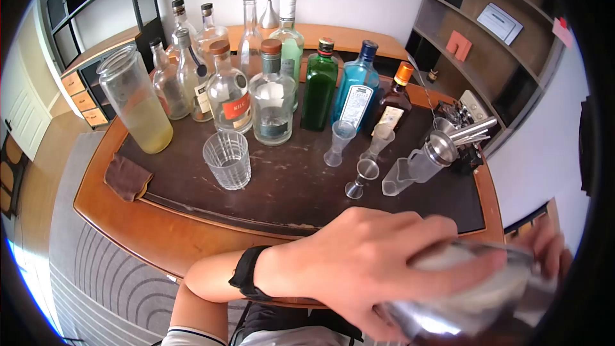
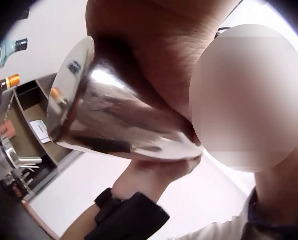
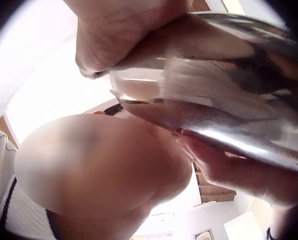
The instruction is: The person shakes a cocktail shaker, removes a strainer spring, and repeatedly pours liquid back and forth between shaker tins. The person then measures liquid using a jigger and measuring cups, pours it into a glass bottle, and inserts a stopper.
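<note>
Both hands hold a shiny metal cocktail shaker (image 1: 474, 301) up at the lower right of the head view, tilted on its side and blurred. My left hand (image 1: 359, 256), with a black band at the wrist, wraps over the near end with its fingers spread along the metal. The right hand (image 1: 544, 247) grips the far end, partly hidden behind the shaker. In the left wrist view the shaker's flat base (image 2: 71, 90) faces left. The right wrist view shows its rounded side (image 3: 214, 80) between the two hands.
A ribbed glass (image 1: 229, 160) stands on the dark desk top (image 1: 282, 198). Behind it are several bottles and a pitcher (image 1: 138, 106) of yellowish liquid. Jiggers (image 1: 362, 176) and a plastic container holding a strainer (image 1: 441, 147) stand right. A brown cloth (image 1: 128, 177) lies left.
</note>
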### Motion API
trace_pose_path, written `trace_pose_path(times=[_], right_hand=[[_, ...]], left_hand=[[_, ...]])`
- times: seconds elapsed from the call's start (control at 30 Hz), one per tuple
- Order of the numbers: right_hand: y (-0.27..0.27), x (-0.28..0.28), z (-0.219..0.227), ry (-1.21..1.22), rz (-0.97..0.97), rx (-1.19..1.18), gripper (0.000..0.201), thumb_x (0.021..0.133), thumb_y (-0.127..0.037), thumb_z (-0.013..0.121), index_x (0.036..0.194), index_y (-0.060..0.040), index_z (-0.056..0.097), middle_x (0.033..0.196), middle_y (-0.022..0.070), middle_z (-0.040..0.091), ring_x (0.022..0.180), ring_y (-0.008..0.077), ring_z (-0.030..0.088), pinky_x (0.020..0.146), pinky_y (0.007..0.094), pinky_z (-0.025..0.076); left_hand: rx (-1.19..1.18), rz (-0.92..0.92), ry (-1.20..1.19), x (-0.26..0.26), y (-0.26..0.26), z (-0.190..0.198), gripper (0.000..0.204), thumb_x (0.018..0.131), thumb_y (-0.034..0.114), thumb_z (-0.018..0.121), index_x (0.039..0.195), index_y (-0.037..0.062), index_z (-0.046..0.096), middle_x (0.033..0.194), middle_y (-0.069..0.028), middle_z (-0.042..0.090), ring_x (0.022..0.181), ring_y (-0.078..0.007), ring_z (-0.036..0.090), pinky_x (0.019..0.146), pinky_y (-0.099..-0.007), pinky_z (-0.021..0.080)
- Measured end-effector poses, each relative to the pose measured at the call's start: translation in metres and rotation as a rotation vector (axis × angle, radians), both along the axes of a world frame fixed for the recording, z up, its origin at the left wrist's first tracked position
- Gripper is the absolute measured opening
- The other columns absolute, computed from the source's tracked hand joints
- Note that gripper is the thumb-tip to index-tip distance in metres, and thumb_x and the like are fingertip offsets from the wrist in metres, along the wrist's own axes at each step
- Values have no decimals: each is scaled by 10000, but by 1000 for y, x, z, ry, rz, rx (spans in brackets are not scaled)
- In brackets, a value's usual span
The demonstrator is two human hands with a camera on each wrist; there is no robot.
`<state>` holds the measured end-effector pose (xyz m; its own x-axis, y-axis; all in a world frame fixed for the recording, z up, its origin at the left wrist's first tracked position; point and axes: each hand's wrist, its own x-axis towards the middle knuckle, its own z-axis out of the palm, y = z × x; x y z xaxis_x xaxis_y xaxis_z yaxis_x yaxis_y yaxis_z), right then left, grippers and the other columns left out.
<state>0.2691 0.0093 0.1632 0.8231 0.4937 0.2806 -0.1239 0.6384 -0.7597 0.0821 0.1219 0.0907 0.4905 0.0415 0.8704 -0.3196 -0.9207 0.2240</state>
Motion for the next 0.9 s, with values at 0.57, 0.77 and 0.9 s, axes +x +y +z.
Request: trace_pose_path(times=[0.57, 0.77, 0.9], right_hand=[[-9, 114, -59, -638, 615, 223, 325, 1098, -279, 370, 1314, -71, 496, 1065, 81, 643, 1020, 203, 609, 854, 314, 516], [-19, 120, -24, -438, 1241, 169, 448, 1041, -381, 498, 1353, -61, 474, 1295, 157, 567, 1316, 298, 502, 1175, 455, 366], [2, 60, -26, -90, -443, -138, 335, 1032, -246, 522, 1293, -39, 562, 1222, 161, 582, 1224, 270, 570, 1092, 435, 462]], left_hand=[[-22, -17, 37, -10, -5, 9, 1097, 647, 404, 838, 1568, 101, 324, 1055, -149, 576, 742, -297, 658, 534, -385, 548], [-160, 23, 50, -4, -3, 2, 1088, 685, 395, 828, 1570, 61, 289, 1061, -140, 603, 729, -300, 670, 541, -374, 548], [-300, -5, 164, -6, -4, 4, 1058, 647, 394, 833, 1548, 99, 363, 1035, -130, 565, 695, -290, 638, 552, -382, 550]])
